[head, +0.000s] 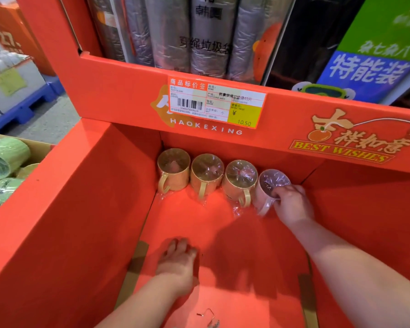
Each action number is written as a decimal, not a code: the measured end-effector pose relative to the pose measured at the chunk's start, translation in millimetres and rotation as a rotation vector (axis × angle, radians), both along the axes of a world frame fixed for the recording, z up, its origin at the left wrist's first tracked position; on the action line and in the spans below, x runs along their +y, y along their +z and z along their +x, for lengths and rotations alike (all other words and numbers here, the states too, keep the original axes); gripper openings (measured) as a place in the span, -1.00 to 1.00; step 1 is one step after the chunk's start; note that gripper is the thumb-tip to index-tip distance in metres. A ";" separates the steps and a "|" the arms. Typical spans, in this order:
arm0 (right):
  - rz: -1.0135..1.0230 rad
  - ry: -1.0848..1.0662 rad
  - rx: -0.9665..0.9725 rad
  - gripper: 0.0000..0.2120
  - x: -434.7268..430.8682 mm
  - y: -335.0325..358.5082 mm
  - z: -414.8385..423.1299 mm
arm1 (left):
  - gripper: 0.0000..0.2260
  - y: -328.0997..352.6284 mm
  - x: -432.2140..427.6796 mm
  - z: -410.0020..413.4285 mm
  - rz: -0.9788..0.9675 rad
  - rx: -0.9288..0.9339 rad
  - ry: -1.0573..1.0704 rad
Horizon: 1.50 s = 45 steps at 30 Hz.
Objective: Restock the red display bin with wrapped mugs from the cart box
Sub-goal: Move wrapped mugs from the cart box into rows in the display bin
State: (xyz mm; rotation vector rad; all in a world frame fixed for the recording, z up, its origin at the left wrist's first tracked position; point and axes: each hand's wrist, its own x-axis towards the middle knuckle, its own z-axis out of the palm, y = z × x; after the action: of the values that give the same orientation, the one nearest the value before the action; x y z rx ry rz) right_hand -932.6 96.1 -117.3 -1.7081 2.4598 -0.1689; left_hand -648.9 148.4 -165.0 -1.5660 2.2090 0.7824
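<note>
Three yellow wrapped mugs (207, 174) stand in a row against the back wall of the red display bin (92, 190), handles toward me. To their right stands a pink wrapped mug (269, 185), touching the bin floor, with my right hand (291, 202) gripping its right side. My left hand (179, 259) hovers low over the bin floor in front, fingers loosely curled and holding nothing. At the far left, the cart box (39, 150) holds green wrapped mugs (4, 159).
A red shelf lip with a price tag (217, 101) overhangs the back of the bin. Rolls of grey bags (199, 36) fill the shelf above. A small wire clip (207, 317) lies on the bin floor near me. A blue pallet (21, 107) sits at far left.
</note>
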 end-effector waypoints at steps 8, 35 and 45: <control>0.023 0.007 -0.038 -0.73 -14.7 2.4 13.3 | -0.37 -1.5 -2.5 -1.7 0.006 0.012 0.023; 0.337 0.116 0.249 -0.62 75.7 61.0 87.3 | -0.65 61.5 14.0 13.5 -0.200 -0.079 -0.267; 0.333 0.029 0.262 -0.68 160.6 90.4 153.5 | -0.63 99.9 41.3 39.1 -0.355 -0.003 -0.486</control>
State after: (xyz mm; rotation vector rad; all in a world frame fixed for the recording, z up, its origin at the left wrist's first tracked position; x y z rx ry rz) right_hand -779.1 256.7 -26.9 -1.7056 2.4550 0.4693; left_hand -609.7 189.7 -65.1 -1.0698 2.6749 0.2545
